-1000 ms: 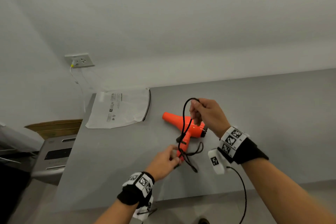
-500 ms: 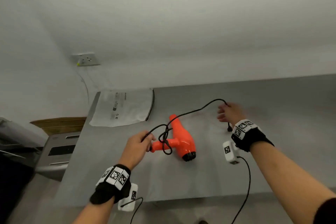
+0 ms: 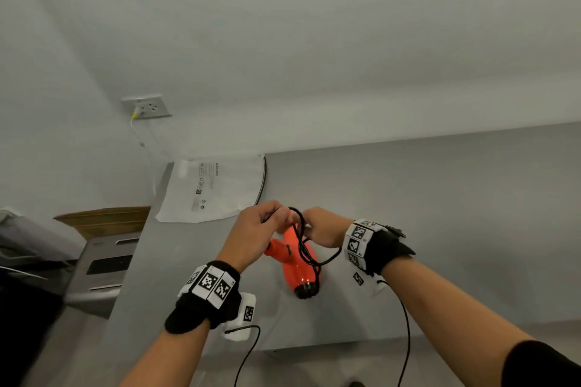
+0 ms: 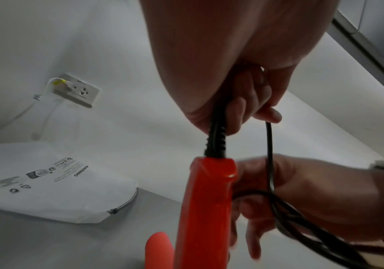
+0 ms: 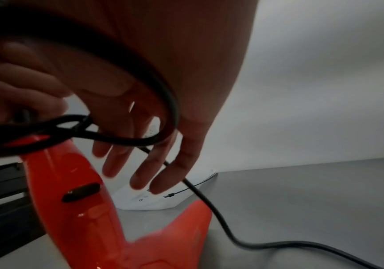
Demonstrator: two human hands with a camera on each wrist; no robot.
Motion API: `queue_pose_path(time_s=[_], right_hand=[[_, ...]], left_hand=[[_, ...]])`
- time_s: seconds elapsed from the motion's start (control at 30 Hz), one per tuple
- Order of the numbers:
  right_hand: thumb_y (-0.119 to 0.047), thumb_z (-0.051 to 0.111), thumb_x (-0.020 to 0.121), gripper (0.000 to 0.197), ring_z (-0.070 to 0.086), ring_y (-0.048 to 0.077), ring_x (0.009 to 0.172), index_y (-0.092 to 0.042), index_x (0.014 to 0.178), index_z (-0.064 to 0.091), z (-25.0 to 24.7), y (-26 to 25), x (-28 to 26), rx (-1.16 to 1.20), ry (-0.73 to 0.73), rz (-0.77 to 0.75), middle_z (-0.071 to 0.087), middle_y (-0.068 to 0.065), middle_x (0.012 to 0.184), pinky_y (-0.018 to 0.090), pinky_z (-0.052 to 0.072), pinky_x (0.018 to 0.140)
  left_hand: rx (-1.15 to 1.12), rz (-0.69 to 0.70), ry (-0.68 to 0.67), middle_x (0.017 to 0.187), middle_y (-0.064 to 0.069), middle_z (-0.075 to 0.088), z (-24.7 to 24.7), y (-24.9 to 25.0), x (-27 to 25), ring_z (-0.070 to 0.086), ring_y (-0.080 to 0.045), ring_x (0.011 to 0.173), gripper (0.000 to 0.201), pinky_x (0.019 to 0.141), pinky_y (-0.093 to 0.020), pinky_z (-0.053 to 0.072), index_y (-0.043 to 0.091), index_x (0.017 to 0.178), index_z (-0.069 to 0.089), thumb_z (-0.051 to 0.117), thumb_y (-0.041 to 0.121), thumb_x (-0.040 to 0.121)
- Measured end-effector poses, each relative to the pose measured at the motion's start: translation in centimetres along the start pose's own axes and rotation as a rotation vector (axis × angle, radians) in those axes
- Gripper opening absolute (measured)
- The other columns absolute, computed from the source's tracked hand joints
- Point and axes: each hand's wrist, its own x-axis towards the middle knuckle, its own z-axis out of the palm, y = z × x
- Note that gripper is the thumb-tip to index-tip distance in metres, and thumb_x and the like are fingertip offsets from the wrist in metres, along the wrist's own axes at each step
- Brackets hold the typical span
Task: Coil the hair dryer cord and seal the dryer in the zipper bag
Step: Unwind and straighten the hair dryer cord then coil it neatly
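The orange hair dryer (image 3: 298, 273) is at the table's middle, its handle (image 4: 207, 209) pointing up at my left hand (image 3: 279, 214). That hand grips the black cord (image 3: 301, 245) just above the ribbed sleeve (image 4: 216, 143) at the handle's end. My right hand (image 3: 309, 225) is close beside it, fingers (image 5: 163, 174) straight and spread downward, with loops of cord (image 5: 163, 102) lying round the palm. More cord (image 5: 220, 223) trails onto the table. The white zipper bag (image 3: 213, 188) lies flat at the table's back left corner, behind both hands.
The grey table (image 3: 440, 214) runs along a white wall. A wall outlet (image 3: 147, 107) with a white lead sits above the bag. A grey appliance (image 3: 103, 270) and a cardboard box (image 3: 103, 220) stand off the table's left edge.
My right hand, stretched out to the right with the cord half a second ago, has swung back to my left hand. Both hands now meet above the dryer, and the cord forms more loops.
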Motion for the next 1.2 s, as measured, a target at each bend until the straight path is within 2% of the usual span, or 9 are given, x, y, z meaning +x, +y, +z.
queue_pose_path(time_s=[0.1,0.2,0.33,0.43,0.53,0.67,0.9,1.1,1.2], right_hand=[[0.0,0.055,0.091,0.027,0.066,0.009,0.073,-0.014,0.101,0.076,-0.1,0.7,0.7,0.015,0.006,0.034,0.072,-0.003,0.082,0.014,0.051,0.071],[-0.017,0.058,0.097,0.025,0.062,0.018,0.052,-0.013,0.077,0.072,-2.1,3.5,1.4,0.074,0.253,0.163,0.066,-0.003,0.06,0.019,0.048,0.054],[-0.034,0.056,0.099,0.042,0.063,0.027,0.049,0.0,0.08,0.07,-5.2,8.0,1.1,0.101,0.424,0.474,0.073,0.02,0.071,0.024,0.046,0.042],[-0.034,0.055,0.099,0.043,0.071,0.038,0.074,0.004,0.083,0.069,-6.6,11.1,0.5,0.001,0.459,0.624,0.073,0.024,0.082,0.038,0.059,0.063],[-0.033,0.054,0.099,0.041,0.071,0.037,0.084,0.002,0.083,0.067,-7.4,13.9,-0.4,-0.049,0.505,0.738,0.073,0.023,0.089,0.047,0.06,0.078],[-0.034,0.05,0.1,0.04,0.071,0.033,0.093,0.001,0.093,0.069,-8.0,16.8,-2.8,-0.118,0.521,0.903,0.075,0.02,0.096,0.04,0.058,0.084],[-0.025,0.05,0.101,0.038,0.065,0.042,0.104,0.009,0.104,0.068,-9.0,17.4,-4.8,-0.083,0.608,1.059,0.068,0.027,0.111,0.041,0.052,0.085],[-0.027,0.05,0.101,0.043,0.06,0.046,0.112,0.012,0.113,0.063,-11.4,17.4,-5.0,0.031,0.792,1.046,0.062,0.033,0.12,0.046,0.05,0.092],[-0.026,0.048,0.103,0.045,0.058,0.049,0.11,0.016,0.107,0.063,-12.9,16.4,-4.0,0.044,0.918,0.92,0.061,0.037,0.116,0.049,0.049,0.091]], left_hand=[[0.007,0.004,0.055,0.049,0.012,0.043,-0.9,-0.5,0.2,0.038,-0.01,0.051,0.031,0.055,-0.028,0.035,0.021,0.076,0.069,0.056,0.027,0.104],[-0.034,-0.009,0.067,0.054,0.007,0.036,-2.3,-1.8,-0.3,0.032,-0.013,0.051,0.033,0.054,-0.029,0.029,0.02,0.073,0.065,0.056,0.029,0.104],[-0.183,-0.012,0.107,0.057,0.005,0.029,-4.3,-3.1,-1.6,0.024,-0.012,0.052,0.033,0.051,-0.027,0.022,0.009,0.075,0.059,0.053,0.022,0.105],[-0.296,-0.008,0.19,0.059,0.002,0.026,-5.6,-4.0,-2.3,0.021,-0.013,0.054,0.034,0.051,-0.029,0.019,0.006,0.076,0.058,0.054,0.025,0.104],[-0.39,-0.02,0.306,0.059,0.002,0.026,-6.8,-4.8,-2.9,0.023,-0.012,0.052,0.033,0.053,-0.031,0.015,0.006,0.078,0.058,0.049,0.017,0.107],[-0.537,-0.055,0.482,0.055,0.007,0.031,-9.1,-5.9,-3.6,0.025,-0.008,0.049,0.034,0.047,-0.022,0.021,0.013,0.077,0.061,0.046,0.017,0.108],[-0.478,-0.097,0.58,0.055,0.007,0.031,-9.4,-5.9,-3.3,0.025,-0.006,0.048,0.031,0.045,-0.018,0.024,0.012,0.082,0.061,0.046,0.017,0.108],[-0.393,-0.136,0.594,0.058,0.004,0.032,-9.2,-5.8,-2.7,0.028,-0.006,0.047,0.03,0.044,-0.017,0.026,0.011,0.085,0.063,0.044,0.016,0.109],[-0.383,-0.149,0.54,0.056,0.005,0.032,-8.9,-5.5,-2.0,0.027,-0.005,0.045,0.03,0.042,-0.016,0.024,0.009,0.086,0.063,0.044,0.016,0.109]])
